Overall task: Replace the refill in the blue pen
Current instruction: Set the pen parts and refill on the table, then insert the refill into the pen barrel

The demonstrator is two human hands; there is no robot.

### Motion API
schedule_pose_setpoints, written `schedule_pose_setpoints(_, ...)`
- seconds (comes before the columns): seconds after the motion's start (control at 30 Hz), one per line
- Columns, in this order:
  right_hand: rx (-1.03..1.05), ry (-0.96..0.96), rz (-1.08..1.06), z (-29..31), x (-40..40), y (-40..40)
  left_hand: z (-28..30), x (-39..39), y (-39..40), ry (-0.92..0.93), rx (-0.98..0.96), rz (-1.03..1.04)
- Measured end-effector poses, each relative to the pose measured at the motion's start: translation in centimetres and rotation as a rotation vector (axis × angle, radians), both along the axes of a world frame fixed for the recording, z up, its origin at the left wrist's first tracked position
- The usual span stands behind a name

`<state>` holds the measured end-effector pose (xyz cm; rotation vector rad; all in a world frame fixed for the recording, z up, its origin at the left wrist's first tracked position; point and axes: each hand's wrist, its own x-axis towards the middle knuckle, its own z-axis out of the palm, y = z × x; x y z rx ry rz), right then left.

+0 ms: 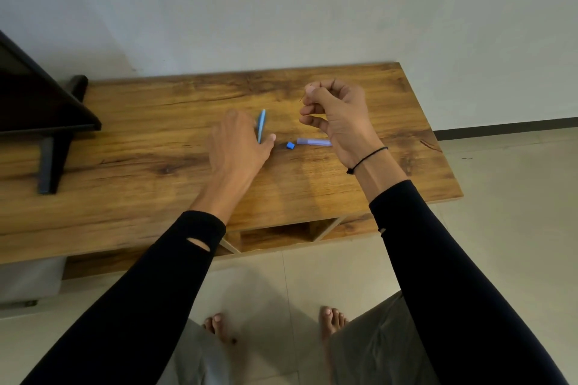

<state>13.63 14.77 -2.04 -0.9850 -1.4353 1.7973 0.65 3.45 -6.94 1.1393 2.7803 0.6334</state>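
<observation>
A light blue pen barrel [261, 123] lies on the wooden table [156, 141], pointing away from me. My left hand [237, 141] rests over it, fingers spread around its near end, thumb beside it. A small blue cap piece [290, 145] lies to the right. Beyond it sits a pale violet tube [312, 141], partly behind my right wrist. My right hand [337, 116] is raised above the table with its fingers curled, pinching a thin dark refill [302, 98] of which only a short bit shows.
A black stand and screen edge [47, 122] occupy the table's left end. The wall runs right behind the table. Open shelf compartments [281, 234] sit under the front edge. My bare feet [331, 319] are on the tiled floor below.
</observation>
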Motion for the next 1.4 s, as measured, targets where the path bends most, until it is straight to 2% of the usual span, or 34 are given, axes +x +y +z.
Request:
schedule_pose_setpoints(0.1,0.002,0.003,-0.005,-0.1,-0.1,0.0,0.0,-0.3,0.0,0.014,0.029,-0.003)
schedule_pose_setpoints(0.2,-0.002,0.022,0.001,-0.2,0.0,0.0,0.8,-0.1,-0.1,-0.067,0.081,-0.011)
schedule_pose_setpoints(0.33,-0.077,0.065,-0.039,-0.2,0.1,0.2,2.7,0.4,-0.1,-0.228,0.294,-0.14)
schedule_pose_setpoints(0.4,-0.104,0.094,-0.055,0.1,0.1,0.4,3.0,0.6,-0.3,-0.253,0.361,-0.197)
schedule_pose_setpoints(0.67,-0.055,0.114,-0.063,0.2,0.0,0.1,2.9,0.4,-0.7,-0.212,0.386,-0.254)
schedule_pose_setpoints(1.2,0.022,0.065,-0.072,0.1,-0.1,0.0,2.8,0.4,-0.5,-0.197,0.373,-0.247)
schedule_pose_setpoints(1.4,0.004,0.104,-0.08,0.3,-0.1,0.1,2.9,0.5,-0.5,-0.205,0.378,-0.242)
